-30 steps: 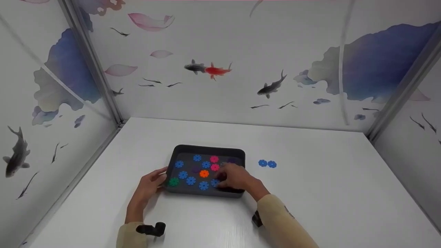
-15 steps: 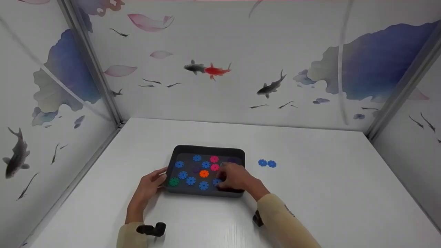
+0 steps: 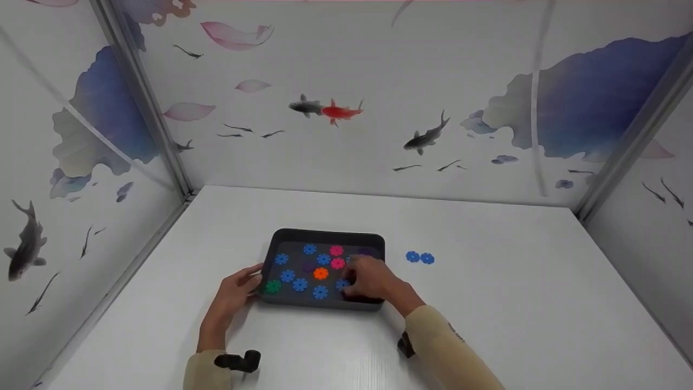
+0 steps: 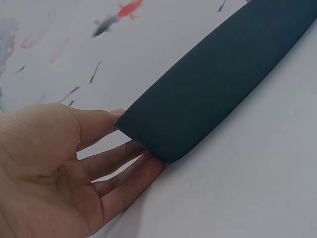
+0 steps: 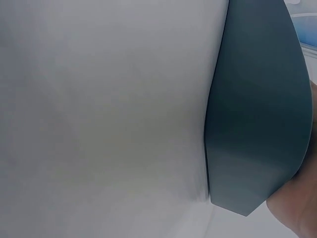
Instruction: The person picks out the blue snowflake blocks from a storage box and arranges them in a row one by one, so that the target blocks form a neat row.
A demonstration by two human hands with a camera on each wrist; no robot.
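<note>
A dark shallow tray (image 3: 322, 307) sits on the white table, holding several slotted snowflake discs, mostly blue. Inside its right part my right hand (image 3: 371, 277) has bent fingers, with thumb and fingertips at the right edge of a blue snowflake disc (image 3: 341, 284), apparently pinching it; the hand covers part of it. My left hand (image 3: 233, 295) rests against the tray's left side, its fairly straight fingers (image 4: 131, 186) touching the outer wall. Among the other discs are an orange disc (image 3: 320, 273), a pink disc (image 3: 338, 263) and a green disc (image 3: 273, 286).
Two blue snowflake discs (image 3: 420, 257) lie side by side on the table (image 3: 487, 303), right of the tray. White printed panels (image 3: 352, 157) close off the back and both sides. In the right wrist view the tray's wall (image 5: 257, 109) hides most of the right hand.
The blue disc at my right fingertips has slid slightly right, toward the hand. Both hands and the tray hold nearly the same place.
</note>
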